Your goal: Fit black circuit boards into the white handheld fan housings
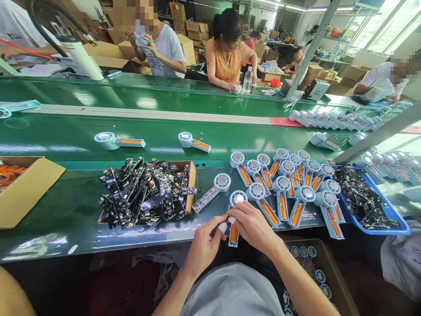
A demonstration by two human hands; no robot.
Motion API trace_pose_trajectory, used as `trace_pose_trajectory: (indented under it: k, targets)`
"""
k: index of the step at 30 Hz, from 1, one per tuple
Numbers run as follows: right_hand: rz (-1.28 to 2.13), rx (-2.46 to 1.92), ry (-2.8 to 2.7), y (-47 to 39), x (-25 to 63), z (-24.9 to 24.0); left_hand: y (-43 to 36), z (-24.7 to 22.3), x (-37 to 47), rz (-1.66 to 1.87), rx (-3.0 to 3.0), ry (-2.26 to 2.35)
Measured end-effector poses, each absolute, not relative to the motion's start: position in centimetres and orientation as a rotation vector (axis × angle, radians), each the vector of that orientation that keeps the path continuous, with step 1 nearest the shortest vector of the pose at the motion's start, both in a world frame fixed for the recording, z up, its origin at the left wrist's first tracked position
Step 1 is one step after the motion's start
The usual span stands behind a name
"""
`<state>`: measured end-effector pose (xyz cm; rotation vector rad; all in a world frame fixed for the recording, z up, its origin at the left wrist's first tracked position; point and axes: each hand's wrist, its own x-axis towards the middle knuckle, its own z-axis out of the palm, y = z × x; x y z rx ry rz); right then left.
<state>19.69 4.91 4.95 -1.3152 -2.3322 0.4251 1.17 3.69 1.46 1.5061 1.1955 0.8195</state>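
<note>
In front of me a light-blue handheld fan [234, 237] lies with its round head away from me and an orange battery in its open handle. My right hand [253, 224] is closed over the handle just below the head. My left hand [205, 241] pinches beside it, with the dark edge of what looks like a circuit board [214, 229] between the fingers, mostly hidden. Both thumbs wear white finger covers. The fingertips meet over the handle, hiding what is between them. Left of it lies another fan [207, 199] with a board in its handle.
A heap of black circuit boards [144, 193] spills from a carton on the left. Several open fans [283, 204] crowd the right, beside a blue tray [378, 226] of boards. Fans stand on the green conveyor belt [158, 149]. A box of fan parts [342, 294] sits below; people work opposite.
</note>
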Motion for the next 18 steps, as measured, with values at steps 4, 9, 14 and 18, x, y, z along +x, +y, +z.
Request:
trace_pose_trajectory:
  k: [4, 9, 14, 18]
  targets:
    - [0.604, -1.244, -2.275, 5.2, 20.2, 4.9, 4.2, 1.5, 0.9, 0.818, 1.431, 1.146]
    - [0.621, -1.168, -2.236, 5.5, 20.8, 4.1, 4.7, 1.3, 0.6, 0.777, 1.407, 1.080]
    - [0.660, -1.163, -2.166, 5.7, 20.8, 4.0, 4.9, 1.4, 0.6, 0.764, 1.401, 1.055]
    - [0.793, -1.160, -2.089, 5.1, 21.6, 5.1, 4.6, 1.6, 0.3, 0.713, 1.446, 1.155]
